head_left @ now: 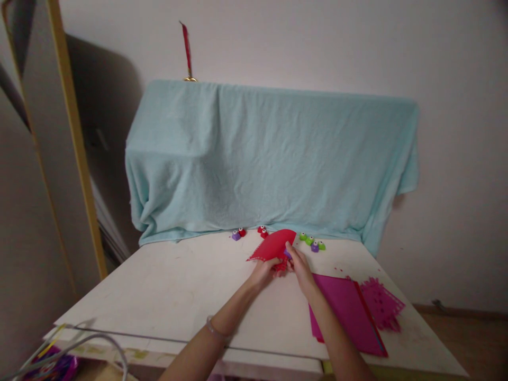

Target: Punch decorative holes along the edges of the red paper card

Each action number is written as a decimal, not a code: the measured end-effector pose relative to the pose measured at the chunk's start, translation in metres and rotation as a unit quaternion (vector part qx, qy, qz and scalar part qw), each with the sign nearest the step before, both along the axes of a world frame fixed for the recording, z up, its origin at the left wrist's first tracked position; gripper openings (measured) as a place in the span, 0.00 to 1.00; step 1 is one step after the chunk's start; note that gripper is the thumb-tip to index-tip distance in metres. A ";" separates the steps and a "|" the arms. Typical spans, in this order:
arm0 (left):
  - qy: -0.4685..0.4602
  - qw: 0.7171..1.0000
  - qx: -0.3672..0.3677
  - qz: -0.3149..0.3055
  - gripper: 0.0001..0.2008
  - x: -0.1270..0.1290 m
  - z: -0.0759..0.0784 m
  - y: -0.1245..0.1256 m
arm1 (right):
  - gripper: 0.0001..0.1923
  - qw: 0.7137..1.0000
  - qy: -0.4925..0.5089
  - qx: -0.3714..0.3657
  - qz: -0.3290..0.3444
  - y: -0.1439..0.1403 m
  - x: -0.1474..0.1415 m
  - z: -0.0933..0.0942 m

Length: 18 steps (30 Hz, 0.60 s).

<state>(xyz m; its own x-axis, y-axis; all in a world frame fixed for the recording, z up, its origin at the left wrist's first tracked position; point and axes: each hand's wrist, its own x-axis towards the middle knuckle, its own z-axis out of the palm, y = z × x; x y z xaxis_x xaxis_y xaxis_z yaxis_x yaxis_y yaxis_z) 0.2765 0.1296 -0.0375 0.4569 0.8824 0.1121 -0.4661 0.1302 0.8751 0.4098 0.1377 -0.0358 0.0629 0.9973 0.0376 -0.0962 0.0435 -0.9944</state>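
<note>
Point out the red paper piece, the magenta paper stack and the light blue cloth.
red paper piece (pixel 273 246), head view, middle of its curved sheet.
magenta paper stack (pixel 343 312), head view, centre of the top sheet.
light blue cloth (pixel 270 159), head view, middle of its front drape.

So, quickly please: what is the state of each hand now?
Left hand: closed on the red paper.
Right hand: closed on a small purple punch, pressed at the paper's edge.

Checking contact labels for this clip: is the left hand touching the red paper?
Touching. The head view shows the left hand gripping the lower edge of the red paper, fingers overlapping it with no gap.
</note>
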 end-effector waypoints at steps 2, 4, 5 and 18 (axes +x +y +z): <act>0.003 1.000 0.004 0.004 0.07 0.000 0.000 0.000 | 0.27 1.000 0.001 0.005 0.003 -0.001 0.000 0.000; 0.002 1.000 0.009 0.003 0.07 0.000 0.001 0.000 | 0.27 1.000 0.005 0.009 0.006 -0.002 0.000 0.001; -0.001 1.000 0.010 0.002 0.07 0.000 0.001 -0.001 | 0.27 1.000 0.007 0.008 0.007 -0.002 -0.001 0.001; 0.008 1.000 -0.002 0.017 0.07 0.001 -0.004 0.003 | 0.28 1.000 0.003 -0.015 -0.001 0.000 -0.001 0.003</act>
<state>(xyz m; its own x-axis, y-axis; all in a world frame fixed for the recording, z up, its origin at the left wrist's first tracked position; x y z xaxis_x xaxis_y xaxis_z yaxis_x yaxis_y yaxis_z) 0.2778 0.1325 -0.0415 0.4291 0.8976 0.1012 -0.4569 0.1190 0.8815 0.4085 0.1372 -0.0331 0.0655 0.9978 0.0066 -0.1028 0.0134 -0.9946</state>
